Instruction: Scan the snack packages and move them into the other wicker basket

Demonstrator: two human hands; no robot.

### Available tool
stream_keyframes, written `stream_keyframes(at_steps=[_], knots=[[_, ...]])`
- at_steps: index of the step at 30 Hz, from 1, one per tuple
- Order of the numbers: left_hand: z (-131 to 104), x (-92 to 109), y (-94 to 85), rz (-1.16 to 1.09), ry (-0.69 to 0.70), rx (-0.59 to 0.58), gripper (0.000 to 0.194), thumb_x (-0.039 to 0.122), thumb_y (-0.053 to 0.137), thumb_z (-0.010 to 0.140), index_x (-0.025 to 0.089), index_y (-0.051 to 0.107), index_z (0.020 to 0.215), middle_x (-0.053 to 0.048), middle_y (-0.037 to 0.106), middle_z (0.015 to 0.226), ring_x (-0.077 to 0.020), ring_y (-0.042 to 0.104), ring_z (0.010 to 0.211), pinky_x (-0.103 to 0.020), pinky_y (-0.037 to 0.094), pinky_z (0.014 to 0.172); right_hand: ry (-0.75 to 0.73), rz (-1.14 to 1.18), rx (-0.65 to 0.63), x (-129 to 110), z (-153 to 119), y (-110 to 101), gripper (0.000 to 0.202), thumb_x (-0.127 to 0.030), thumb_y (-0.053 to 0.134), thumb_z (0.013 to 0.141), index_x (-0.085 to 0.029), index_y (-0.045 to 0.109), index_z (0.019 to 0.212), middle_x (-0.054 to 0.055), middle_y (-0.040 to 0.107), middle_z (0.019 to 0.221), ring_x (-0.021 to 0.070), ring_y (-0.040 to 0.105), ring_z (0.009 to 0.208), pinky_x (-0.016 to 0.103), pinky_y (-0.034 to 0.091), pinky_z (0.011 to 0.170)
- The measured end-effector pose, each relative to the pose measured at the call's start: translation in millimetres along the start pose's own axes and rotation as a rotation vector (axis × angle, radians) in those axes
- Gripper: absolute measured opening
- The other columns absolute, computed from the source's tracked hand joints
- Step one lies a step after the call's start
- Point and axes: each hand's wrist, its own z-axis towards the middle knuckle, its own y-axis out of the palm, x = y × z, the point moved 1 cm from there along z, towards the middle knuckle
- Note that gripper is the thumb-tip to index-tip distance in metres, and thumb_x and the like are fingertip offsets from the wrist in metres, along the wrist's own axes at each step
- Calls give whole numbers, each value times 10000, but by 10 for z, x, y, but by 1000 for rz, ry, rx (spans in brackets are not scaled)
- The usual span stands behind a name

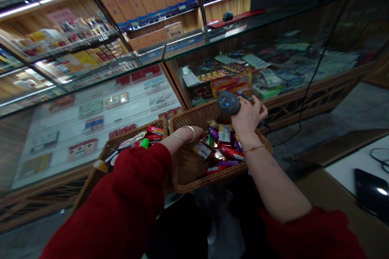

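Observation:
My right hand (247, 115) is closed around a dark handheld barcode scanner (227, 102), its round head with a small blue light over the rim of a wicker basket (185, 170). Inside the basket, my left hand (197, 132) has its fingers bent down and together; what they hold, if anything, is hidden. Just below those fingers lies a dark red snack packet (204, 149) with a white barcode label. Around it are a packet with a pale label (225, 134), a red wrapped bar (231, 153) and several purple and red wrapped sweets.
A second wicker basket (111, 145) with red packets (154, 130) and a green-capped item (144, 143) stands left. Behind are a glass display counter (127, 105) and an orange box (232, 82). A cable (306, 85) hangs at right, near a black device (372, 192) on a white surface.

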Motion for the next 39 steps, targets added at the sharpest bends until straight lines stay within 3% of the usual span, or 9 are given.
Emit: stream_keyframes(at_steps=[4, 10, 16, 18, 21, 25, 30, 34, 39], knots=[[-20, -42, -102, -157, -108, 50, 232, 279, 617, 807, 215, 640, 1028, 33, 733, 945, -105, 652, 793, -182, 484, 673, 8, -7, -7, -10, -3, -2, 320, -146, 493, 811, -205, 677, 1067, 89, 697, 1201, 279, 359, 1350, 534, 201, 1050], [141, 163, 73, -287, -356, 208, 355, 326, 535, 891, 165, 513, 1206, -59, 714, 1052, -148, 686, 836, -237, 536, 697, 2, -16, -6, 9, 4, 22, 350, -139, 485, 801, -205, 681, 1084, 107, 696, 1188, 293, 362, 1339, 554, 195, 1045], [163, 378, 179, -228, -375, 254, 883, 593, 794, 598, 117, 469, 1266, -177, 609, 1274, -284, 634, 1126, -325, 538, 879, -1, -20, -22, 19, 21, 34, 355, -143, 493, 801, -205, 676, 1099, 113, 692, 1198, 296, 347, 1339, 564, 192, 1042], [147, 446, 169, -99, -378, 243, 903, 599, 802, 584, 103, 478, 1265, -198, 603, 1280, -304, 633, 1134, -340, 529, 894, 3, -20, -15, 21, 21, 44, 352, -144, 487, 807, -201, 676, 1099, 114, 692, 1196, 292, 350, 1339, 562, 187, 1048], [102, 526, 97, 17, -357, 235, 750, 565, 787, 637, 128, 544, 1196, -178, 653, 1203, -303, 646, 1105, -348, 515, 904, 5, -20, -6, 30, 18, 58, 352, -143, 478, 811, -197, 676, 1098, 110, 696, 1189, 286, 357, 1337, 559, 186, 1054], [-82, 560, -89, 99, -313, 278, 610, 487, 753, 707, 139, 579, 1176, -161, 658, 1162, -312, 632, 1107, -384, 489, 933, 0, -12, 7, 34, 9, 53, 346, -156, 494, 804, -192, 674, 1097, 110, 700, 1177, 289, 362, 1334, 557, 195, 1054], [-504, 514, -292, 299, -239, 498, 593, 363, 689, 780, 134, 523, 1302, -147, 601, 1186, -286, 586, 1149, -403, 391, 1062, -6, -14, 7, 19, -5, 41, 305, -180, 507, 799, -197, 684, 1046, 107, 706, 1164, 284, 367, 1329, 548, 202, 1053], [-845, 424, -354, 344, -337, 634, 692, 340, 664, 801, 104, 435, 1410, -173, 591, 1244, -302, 551, 1208, -434, 289, 1155, -27, -7, 1, 8, -31, 59, 295, -193, 492, 804, -196, 685, 1027, 97, 706, 1167, 280, 359, 1334, 542, 199, 1052], [-1124, 326, -374, 306, -496, 763, 643, 304, 604, 843, 196, 405, 1444, -136, 579, 1336, -284, 539, 1244, -473, 241, 1188, -162, -5, -18, -38, -86, 73, 311, -153, 477, 771, -216, 693, 985, 70, 697, 1208, 280, 357, 1335, 544, 193, 1050]])
